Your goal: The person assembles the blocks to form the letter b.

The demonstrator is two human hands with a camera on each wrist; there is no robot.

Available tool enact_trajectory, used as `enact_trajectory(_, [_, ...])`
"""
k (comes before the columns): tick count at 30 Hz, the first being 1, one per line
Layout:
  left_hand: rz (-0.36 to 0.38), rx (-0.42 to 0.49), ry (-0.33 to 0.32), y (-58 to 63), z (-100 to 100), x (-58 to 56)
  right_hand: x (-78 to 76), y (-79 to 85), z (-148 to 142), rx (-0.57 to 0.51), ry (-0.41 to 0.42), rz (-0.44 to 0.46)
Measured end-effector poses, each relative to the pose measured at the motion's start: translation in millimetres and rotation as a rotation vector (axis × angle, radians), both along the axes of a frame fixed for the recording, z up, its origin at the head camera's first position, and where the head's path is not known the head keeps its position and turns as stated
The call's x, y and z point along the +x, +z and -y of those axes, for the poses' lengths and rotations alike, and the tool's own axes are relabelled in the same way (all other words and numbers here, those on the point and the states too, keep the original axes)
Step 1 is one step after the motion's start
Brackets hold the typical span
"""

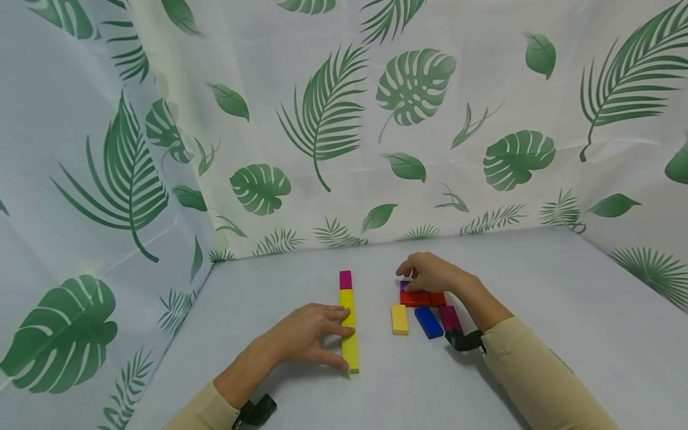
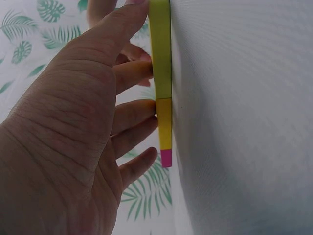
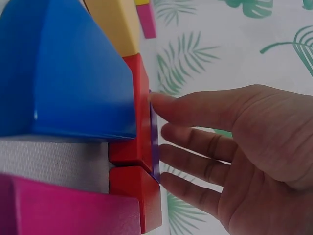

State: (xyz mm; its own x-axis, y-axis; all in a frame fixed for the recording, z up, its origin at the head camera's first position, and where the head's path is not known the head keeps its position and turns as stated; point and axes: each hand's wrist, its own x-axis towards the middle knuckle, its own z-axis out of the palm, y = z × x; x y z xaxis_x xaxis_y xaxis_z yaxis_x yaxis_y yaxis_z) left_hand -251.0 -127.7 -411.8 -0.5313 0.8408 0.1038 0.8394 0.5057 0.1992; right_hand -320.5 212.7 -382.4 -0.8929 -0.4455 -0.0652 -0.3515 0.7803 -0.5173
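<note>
A straight row on the table holds a magenta block (image 1: 346,280) at the far end and two yellow blocks (image 1: 352,358) in line with it. My left hand (image 1: 306,334) touches the side and top of the yellow pieces with spread fingers, its thumb by the near end. To the right, my right hand (image 1: 432,273) reaches over a purple block (image 1: 404,286), thumb tip at its edge and the other fingers loosely bent near its far side. Directly in front of the purple block lie a long red block (image 1: 414,300) and a shorter red block (image 1: 438,299), end to end.
Nearer me lie a light yellow block (image 1: 399,320), a tilted blue block (image 1: 428,323) and another magenta block (image 1: 450,318), partly hidden by the right wrist's black strap device (image 1: 463,340). A leaf-patterned sheet (image 1: 344,119) rises behind the white table (image 1: 408,388).
</note>
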Motion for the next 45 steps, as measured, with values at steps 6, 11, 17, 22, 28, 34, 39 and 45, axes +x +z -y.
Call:
enact_trajectory(6, [0.001,0.006,-0.001,-0.1,0.3,-0.7,-0.6,0.0,-0.4,0.021,-0.001,0.01])
enact_trajectory(11, [0.007,0.005,0.0,0.5,-0.2,0.0,-0.5,-0.2,-0.6,0.033,-0.002,0.009])
enact_trajectory(17, [-0.001,0.0,0.0,0.9,-0.3,0.2,0.1,0.6,-0.6,0.037,0.0,0.012])
enact_trajectory(22, [-0.001,0.003,-0.003,1.4,-0.6,0.1,1.6,2.4,-0.4,0.02,-0.014,0.032])
enact_trajectory(28, [0.0,0.003,-0.004,1.4,-0.6,-0.1,2.8,2.8,0.8,0.007,-0.028,0.045])
enact_trajectory(34, [0.005,0.003,-0.003,1.5,-0.9,-0.1,3.4,3.7,1.7,0.002,-0.038,0.065])
enact_trajectory(39, [0.001,0.003,-0.006,1.0,-0.6,0.1,3.2,4.5,0.3,0.015,-0.036,0.084])
enact_trajectory(45, [0.012,0.013,-0.005,0.4,-0.4,-0.1,2.1,5.4,-2.7,0.024,-0.028,0.098])
